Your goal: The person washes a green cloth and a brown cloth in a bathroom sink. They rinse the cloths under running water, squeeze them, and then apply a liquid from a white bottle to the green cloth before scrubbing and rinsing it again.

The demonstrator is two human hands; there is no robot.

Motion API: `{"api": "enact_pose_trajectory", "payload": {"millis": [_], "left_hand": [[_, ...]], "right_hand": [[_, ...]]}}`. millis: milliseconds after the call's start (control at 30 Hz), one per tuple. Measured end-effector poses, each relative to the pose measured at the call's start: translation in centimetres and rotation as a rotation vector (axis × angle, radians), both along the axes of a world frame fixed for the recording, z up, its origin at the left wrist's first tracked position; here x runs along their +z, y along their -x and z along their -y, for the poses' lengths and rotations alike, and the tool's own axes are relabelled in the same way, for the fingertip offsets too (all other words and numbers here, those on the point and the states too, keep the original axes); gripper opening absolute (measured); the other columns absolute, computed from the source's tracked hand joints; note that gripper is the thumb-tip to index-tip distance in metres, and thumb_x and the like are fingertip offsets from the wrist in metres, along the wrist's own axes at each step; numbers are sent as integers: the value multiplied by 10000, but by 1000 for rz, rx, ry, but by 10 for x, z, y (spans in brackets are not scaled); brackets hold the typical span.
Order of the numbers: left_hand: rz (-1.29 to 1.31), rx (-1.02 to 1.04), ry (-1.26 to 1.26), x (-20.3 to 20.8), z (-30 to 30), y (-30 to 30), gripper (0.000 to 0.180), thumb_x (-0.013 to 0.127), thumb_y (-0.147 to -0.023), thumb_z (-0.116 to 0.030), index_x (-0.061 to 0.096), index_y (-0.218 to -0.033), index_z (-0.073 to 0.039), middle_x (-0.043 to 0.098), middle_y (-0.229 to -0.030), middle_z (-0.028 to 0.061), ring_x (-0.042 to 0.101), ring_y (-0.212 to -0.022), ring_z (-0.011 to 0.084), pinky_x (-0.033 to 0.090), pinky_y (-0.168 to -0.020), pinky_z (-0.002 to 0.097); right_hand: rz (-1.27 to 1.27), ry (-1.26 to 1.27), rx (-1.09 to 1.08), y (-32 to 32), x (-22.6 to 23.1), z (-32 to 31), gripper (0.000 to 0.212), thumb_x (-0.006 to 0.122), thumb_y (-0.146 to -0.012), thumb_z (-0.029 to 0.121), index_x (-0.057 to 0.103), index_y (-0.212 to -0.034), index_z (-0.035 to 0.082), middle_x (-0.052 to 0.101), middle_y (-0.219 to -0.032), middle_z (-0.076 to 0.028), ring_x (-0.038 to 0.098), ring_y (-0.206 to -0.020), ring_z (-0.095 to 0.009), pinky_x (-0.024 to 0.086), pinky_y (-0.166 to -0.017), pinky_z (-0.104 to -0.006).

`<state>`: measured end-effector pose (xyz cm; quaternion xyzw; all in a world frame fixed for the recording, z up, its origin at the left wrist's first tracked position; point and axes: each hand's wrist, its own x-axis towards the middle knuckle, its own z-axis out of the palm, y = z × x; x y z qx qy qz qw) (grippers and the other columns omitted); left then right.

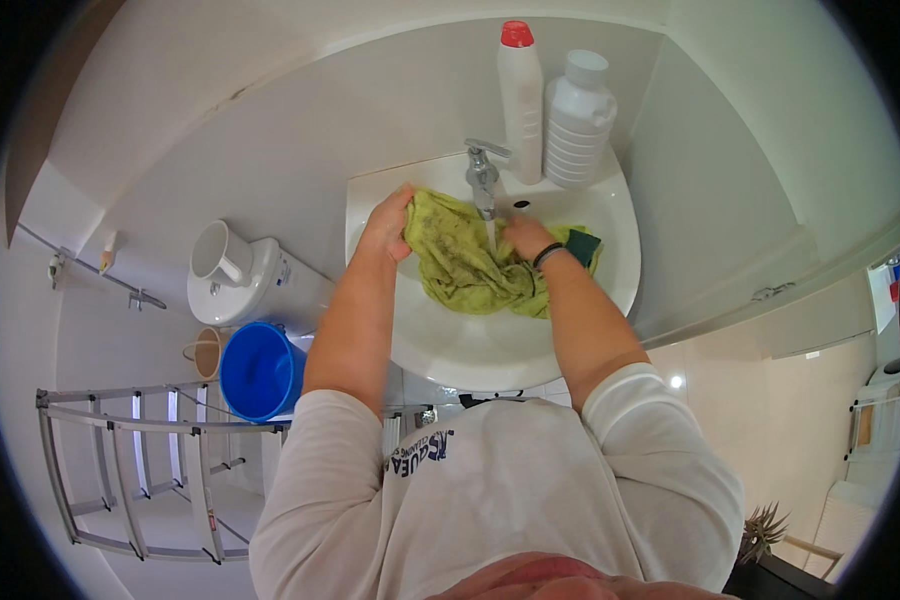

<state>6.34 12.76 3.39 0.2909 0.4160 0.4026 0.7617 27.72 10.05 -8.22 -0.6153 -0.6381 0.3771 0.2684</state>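
Observation:
A yellow-green cloth with dark stains lies bunched in the white sink. My left hand is closed on its upper left edge. My right hand grips the cloth near its middle, beside the stream; the fingertips are partly hidden in the folds. Water runs onto the cloth from the chrome faucet between my hands. Just right of my right wrist, a dark green scouring pad rests on the cloth.
Behind the sink stand a white bottle with a red cap and a ribbed white jug. To the left are a toilet with a white pitcher on top, a blue bucket, a beige bucket and a folding ladder.

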Motion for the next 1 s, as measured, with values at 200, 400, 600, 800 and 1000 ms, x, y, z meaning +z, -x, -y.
{"api": "enact_pose_trajectory", "payload": {"millis": [200, 400, 600, 800, 1000], "left_hand": [[270, 181, 496, -84, 13, -34, 381, 306, -840, -328, 461, -1013, -27, 471, -1072, 118, 454, -975, 275, 320, -852, 458], [213, 85, 429, -99, 36, -41, 377, 341, -820, -347, 472, -999, -42, 487, -1045, 115, 467, -951, 258, 342, -828, 437], [29, 38, 406, -66, 48, -73, 363, 374, -800, -354, 477, -977, -54, 511, -999, 110, 477, -930, 247, 354, -815, 405], [38, -185, 232, -80, 39, -62, 322, 370, -799, -340, 487, -934, -72, 542, -918, 91, 498, -887, 228, 379, -785, 371], [137, -56, 407, -40, 55, -77, 338, 326, -811, -338, 483, -929, -63, 543, -902, 110, 513, -847, 241, 397, -760, 384]], "right_hand": [[-396, 36, -231, 32, 13, 14, 264, 487, -682, 253, 555, -782, 18, 524, -797, -159, 496, -732, -285, 386, -696, -362], [-44, -547, 248, 103, 50, 53, 206, 481, -714, 233, 584, -710, 55, 541, -721, -146, 511, -699, -278, 404, -683, -345], [279, -335, -169, 62, 12, 16, 304, 477, -720, 297, 564, -753, 8, 546, -743, -186, 532, -705, -306, 428, -631, -355], [385, -402, 57, 86, 41, 41, 328, 436, -744, 291, 556, -790, -10, 545, -784, -218, 540, -741, -303, 425, -640, -382], [582, -583, -80, 50, 15, 18, 208, 452, -720, 210, 561, -668, 41, 554, -661, -134, 531, -613, -301, 431, -548, -371]]}}
